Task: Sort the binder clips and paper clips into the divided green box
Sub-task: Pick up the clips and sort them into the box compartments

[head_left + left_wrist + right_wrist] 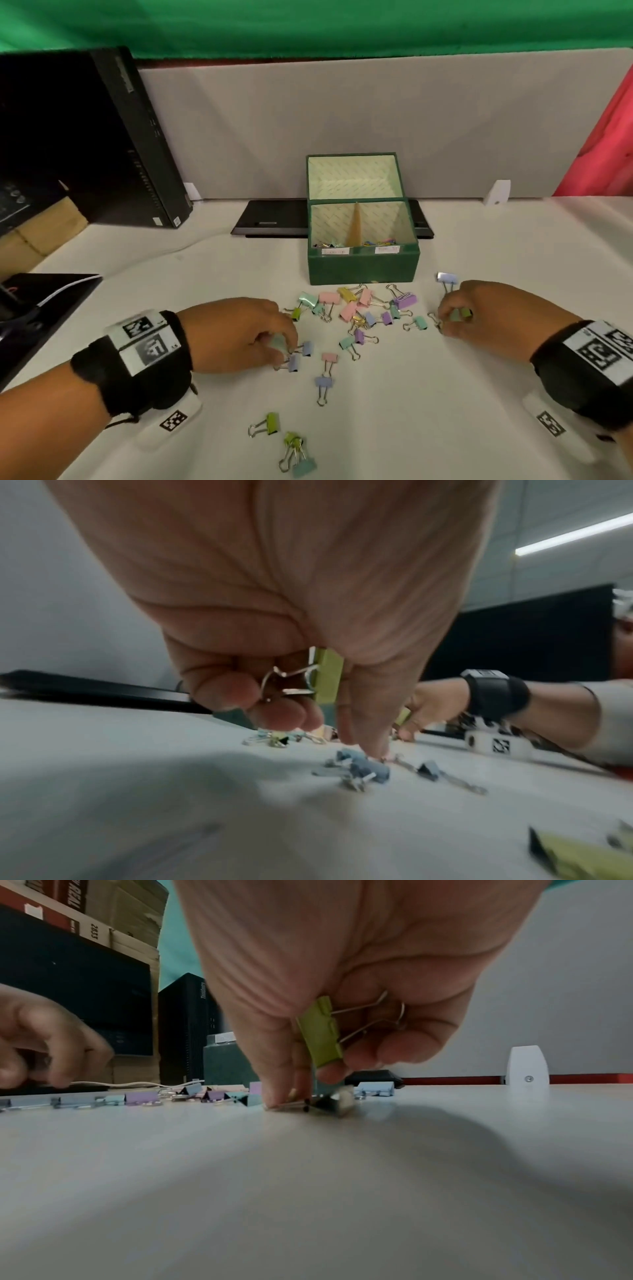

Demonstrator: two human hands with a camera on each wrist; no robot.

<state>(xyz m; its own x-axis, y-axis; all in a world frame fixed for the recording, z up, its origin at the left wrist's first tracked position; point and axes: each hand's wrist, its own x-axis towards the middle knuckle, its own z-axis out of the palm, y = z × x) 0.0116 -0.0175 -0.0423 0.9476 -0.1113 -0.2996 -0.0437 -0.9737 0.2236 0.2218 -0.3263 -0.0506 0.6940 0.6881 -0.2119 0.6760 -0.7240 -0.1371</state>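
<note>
The open divided green box (363, 267) stands mid-table with a few clips in both compartments. Several pastel binder clips (356, 311) lie scattered in front of it. My left hand (274, 337) curls round a green binder clip (329, 674) in the palm, and its fingertip (373, 746) touches a blue clip (363, 768) on the table. My right hand (448, 318) holds a green binder clip (320, 1033) in curled fingers while its fingertips (277, 1096) pinch another clip (329, 1103) lying on the table.
A black computer tower (102, 137) stands at the back left, and a flat black device (274, 219) lies behind the box. A grey partition (342, 120) walls the far edge. More clips (291, 445) lie near the front edge.
</note>
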